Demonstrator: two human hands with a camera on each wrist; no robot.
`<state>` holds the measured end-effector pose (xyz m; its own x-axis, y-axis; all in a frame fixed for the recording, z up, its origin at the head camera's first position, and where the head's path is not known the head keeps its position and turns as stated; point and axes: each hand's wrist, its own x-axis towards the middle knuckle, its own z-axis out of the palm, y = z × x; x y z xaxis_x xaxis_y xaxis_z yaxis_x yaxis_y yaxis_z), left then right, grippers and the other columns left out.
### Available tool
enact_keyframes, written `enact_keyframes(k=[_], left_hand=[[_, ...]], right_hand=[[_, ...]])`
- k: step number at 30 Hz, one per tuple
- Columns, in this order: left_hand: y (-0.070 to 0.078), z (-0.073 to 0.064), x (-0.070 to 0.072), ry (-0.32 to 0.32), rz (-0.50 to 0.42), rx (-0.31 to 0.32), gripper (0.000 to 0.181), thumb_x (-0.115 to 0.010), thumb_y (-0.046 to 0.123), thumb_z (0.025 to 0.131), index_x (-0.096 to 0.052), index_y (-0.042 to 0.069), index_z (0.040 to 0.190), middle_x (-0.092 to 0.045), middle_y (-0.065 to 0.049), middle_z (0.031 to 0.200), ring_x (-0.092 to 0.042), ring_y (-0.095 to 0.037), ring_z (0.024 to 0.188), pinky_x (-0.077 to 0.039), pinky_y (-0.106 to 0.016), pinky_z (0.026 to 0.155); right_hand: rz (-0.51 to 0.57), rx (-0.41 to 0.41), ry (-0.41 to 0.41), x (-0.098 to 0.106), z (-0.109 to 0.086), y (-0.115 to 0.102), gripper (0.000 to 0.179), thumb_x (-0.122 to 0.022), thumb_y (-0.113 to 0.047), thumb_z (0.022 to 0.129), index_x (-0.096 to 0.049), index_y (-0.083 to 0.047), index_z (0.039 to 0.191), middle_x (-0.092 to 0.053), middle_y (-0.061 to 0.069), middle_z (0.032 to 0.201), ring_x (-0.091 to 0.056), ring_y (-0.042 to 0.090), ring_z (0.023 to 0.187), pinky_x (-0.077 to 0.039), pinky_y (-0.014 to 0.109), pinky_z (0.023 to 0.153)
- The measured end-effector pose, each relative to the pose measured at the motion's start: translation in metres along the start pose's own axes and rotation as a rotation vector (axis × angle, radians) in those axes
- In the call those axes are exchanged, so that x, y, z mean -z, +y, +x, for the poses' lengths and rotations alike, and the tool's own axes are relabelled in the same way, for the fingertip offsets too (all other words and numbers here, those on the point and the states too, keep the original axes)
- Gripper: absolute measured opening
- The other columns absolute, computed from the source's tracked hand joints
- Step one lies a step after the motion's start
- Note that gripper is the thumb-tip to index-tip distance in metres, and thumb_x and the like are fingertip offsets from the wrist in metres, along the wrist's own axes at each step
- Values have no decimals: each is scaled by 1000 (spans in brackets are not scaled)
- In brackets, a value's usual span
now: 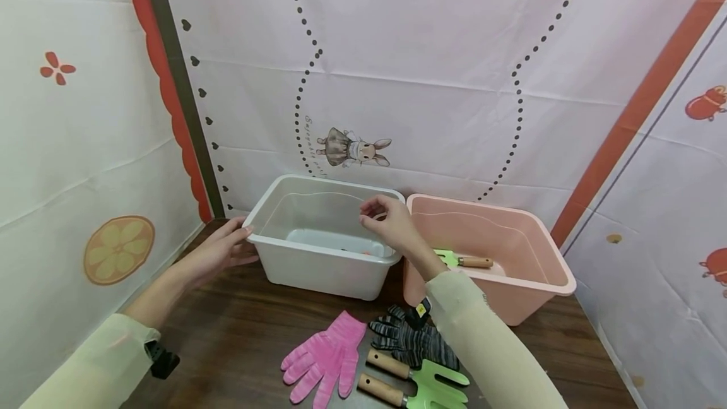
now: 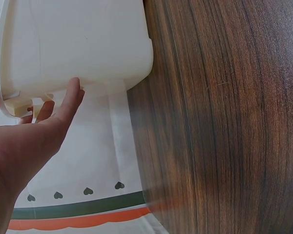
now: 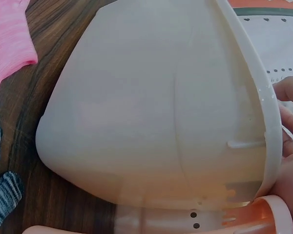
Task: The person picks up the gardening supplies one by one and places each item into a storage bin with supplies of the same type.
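A pale grey plastic bin [image 1: 318, 270] stands on the dark wooden table, with a little orange and dark something low inside. At its left end my left hand [image 1: 227, 245] holds the rim, thumb over the edge and fingers against the outer wall, as the left wrist view shows the hand [image 2: 34, 141] beside the bin [image 2: 83, 44]. Over the bin's right end hovers my right hand [image 1: 392, 223], fingers loosely bent with nothing visible in them. In the right wrist view that hand [image 3: 290, 126] is partly cut off, just beyond the bin's rim [image 3: 266, 107].
A pink bin [image 1: 528, 302] adjoins on the right, containing a green-headed tool with a wooden handle [image 1: 476, 262]. In front lie a pink glove [image 1: 329, 358], a dark striped glove [image 1: 420, 339] and green garden tools [image 1: 434, 387]. Printed cloth [image 1: 426, 112] hangs behind.
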<state>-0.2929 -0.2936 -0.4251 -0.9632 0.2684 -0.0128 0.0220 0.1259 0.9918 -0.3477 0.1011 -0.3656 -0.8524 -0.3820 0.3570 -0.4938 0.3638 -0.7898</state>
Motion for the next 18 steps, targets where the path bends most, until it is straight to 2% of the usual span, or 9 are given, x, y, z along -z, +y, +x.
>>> enact_keyframes(k=[9, 14, 18], left_hand=[[-1, 3, -4, 3, -9, 11, 69, -46, 42, 114, -18, 6, 166, -30, -31, 164, -53, -38, 138, -43, -66, 114], [0, 2, -3, 2, -6, -1, 71, -46, 44, 114, -17, 6, 166, -29, -30, 165, -49, -41, 141, -43, -66, 114], [0, 2, -1, 7, 16, 0, 71, -46, 46, 114, -18, 6, 165, -30, -31, 164, -48, -45, 142, -43, -65, 114]], right_hand=[[12, 9, 21, 3, -3, -2, 16, -76, -9, 97, -73, -4, 112, -74, 9, 102, -69, 24, 97, -61, 35, 87], [27, 31, 20, 4, -5, -9, 15, -76, -9, 97, -73, -5, 111, -74, 9, 102, -69, 23, 96, -61, 42, 88], [50, 53, -16, 7, -10, -18, 16, -75, -8, 97, -72, -4, 113, -74, 10, 103, -69, 24, 97, -60, 47, 90]])
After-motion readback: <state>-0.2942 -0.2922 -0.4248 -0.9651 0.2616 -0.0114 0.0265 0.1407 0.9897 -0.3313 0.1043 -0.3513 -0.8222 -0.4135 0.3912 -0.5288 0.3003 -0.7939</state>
